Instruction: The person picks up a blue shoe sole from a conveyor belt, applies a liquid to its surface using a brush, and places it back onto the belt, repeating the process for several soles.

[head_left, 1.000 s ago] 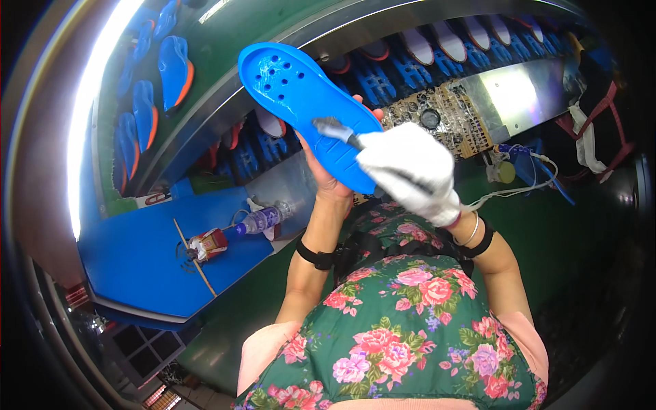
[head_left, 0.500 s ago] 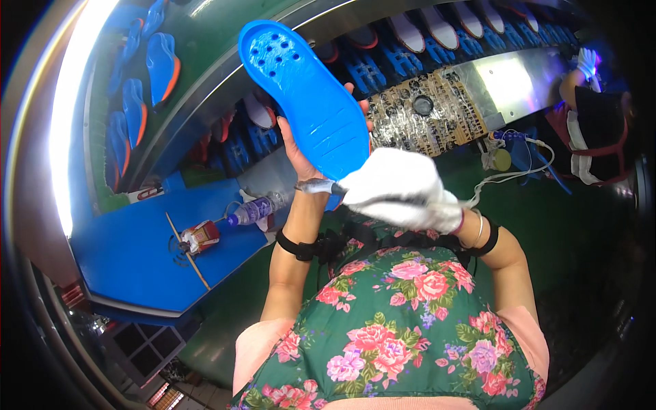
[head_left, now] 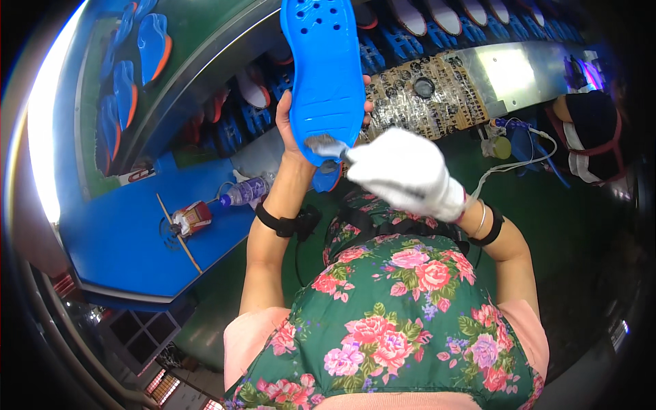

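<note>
A blue shoe sole (head_left: 326, 75) with a raised rim and a cluster of round holes at its far end rests in my bare left hand (head_left: 287, 126). The thumb and fingers of that hand wrap round its two long edges. My right hand (head_left: 403, 171), in a white glove, is closed round a small brush (head_left: 328, 145). Its bristles lie over the near end of the sole, apparently touching it. The sole's inner surface looks wet and shiny. Most of the brush handle is hidden by the glove.
Green conveyor at the left carries blue soles (head_left: 154, 48) with orange edges. Racked shoe parts (head_left: 444, 17) line the far side. A blue table (head_left: 116, 239) holds a small pot with a stick (head_left: 191, 219) and a plastic bottle (head_left: 246, 191). Another person (head_left: 588, 133) works at the right.
The sole has moved away and to the right and now points more straight ahead. The brush has shifted from beside the sole's near end to over its surface.
</note>
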Demonstrator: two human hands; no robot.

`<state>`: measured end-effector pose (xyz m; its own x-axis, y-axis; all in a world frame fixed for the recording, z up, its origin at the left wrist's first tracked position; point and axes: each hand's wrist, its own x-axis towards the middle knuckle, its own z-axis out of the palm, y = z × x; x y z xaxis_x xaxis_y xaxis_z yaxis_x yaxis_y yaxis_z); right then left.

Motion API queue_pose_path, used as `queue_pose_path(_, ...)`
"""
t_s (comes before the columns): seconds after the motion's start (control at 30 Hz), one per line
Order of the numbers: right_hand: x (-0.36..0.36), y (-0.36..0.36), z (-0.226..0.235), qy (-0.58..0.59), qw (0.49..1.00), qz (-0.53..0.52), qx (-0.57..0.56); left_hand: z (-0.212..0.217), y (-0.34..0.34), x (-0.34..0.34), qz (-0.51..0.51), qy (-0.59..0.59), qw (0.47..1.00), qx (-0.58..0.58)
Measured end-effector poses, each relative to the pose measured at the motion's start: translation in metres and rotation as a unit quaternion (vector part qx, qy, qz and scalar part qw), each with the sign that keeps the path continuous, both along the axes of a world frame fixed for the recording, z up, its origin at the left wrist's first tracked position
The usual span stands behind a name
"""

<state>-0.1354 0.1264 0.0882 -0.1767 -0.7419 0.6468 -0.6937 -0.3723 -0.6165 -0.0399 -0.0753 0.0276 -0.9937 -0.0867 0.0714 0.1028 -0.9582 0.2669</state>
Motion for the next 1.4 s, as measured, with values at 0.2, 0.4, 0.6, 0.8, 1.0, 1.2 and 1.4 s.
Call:
queue_pose_path(0.2, 0.008, 0.008, 0.015, -0.235, 0.963, 0.108, 0.08, -0.006, -0.009, 0.0, -0.037, 0.042, 0.998, 0.025)
queue_pose_path(0.4, 0.008, 0.003, 0.004, 0.0, 1.0, 0.021, 0.006, 0.013, -0.02, 0.005, -0.126, -0.008, 0.992, 0.033)
queue_pose_path(0.6, 0.021, 0.012, 0.006, -0.039, 0.994, 0.101, 0.029, 0.016, -0.024, 0.006, -0.151, -0.006, 0.988, -0.007)
queue_pose_path(0.8, 0.007, 0.01, 0.005, 0.045, 0.997, 0.054, 0.033, 0.015, -0.034, 0.011, -0.166, -0.045, 0.982, -0.081)
queue_pose_path(1.0, 0.015, 0.008, 0.013, -0.105, 0.989, 0.096, 0.035, 0.015, -0.028, 0.011, -0.141, 0.012, 0.989, -0.05)
queue_pose_path(1.2, 0.033, 0.001, 0.009, -0.06, 0.995, 0.062, 0.048, 0.021, -0.023, 0.009, -0.049, -0.078, 0.991, -0.093)
queue_pose_path(1.4, 0.021, -0.001, 0.004, -0.237, 0.967, 0.033, 0.086, 0.017, -0.015, 0.005, -0.06, 0.0, 0.997, 0.056)
